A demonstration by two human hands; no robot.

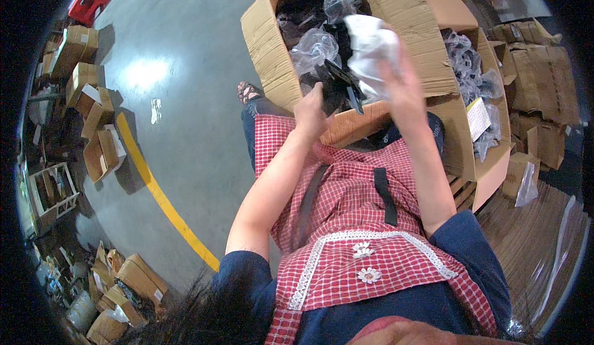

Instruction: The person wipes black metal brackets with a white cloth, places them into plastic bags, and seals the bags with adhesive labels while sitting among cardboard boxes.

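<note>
My left hand [311,115] is closed at the near edge of an open cardboard box [408,35]. It grips a thin, black, angular part [348,85], though my fingers partly hide where they hold it. My right hand [401,76], smeared by motion, is closed on a white cloth [373,48] beside that part, over the box. Whether the cloth touches the black part, I cannot tell. Inside the box lie more dark pieces and clear plastic bags [315,49].
Right of the box stands another carton [495,168] with plastic-wrapped pieces and a white paper sheet [477,119]. Flattened cardboard [526,246] is stacked at the lower right. A yellow line [162,196] crosses the grey floor; cartons [96,107] and a red container [88,4] are along the left.
</note>
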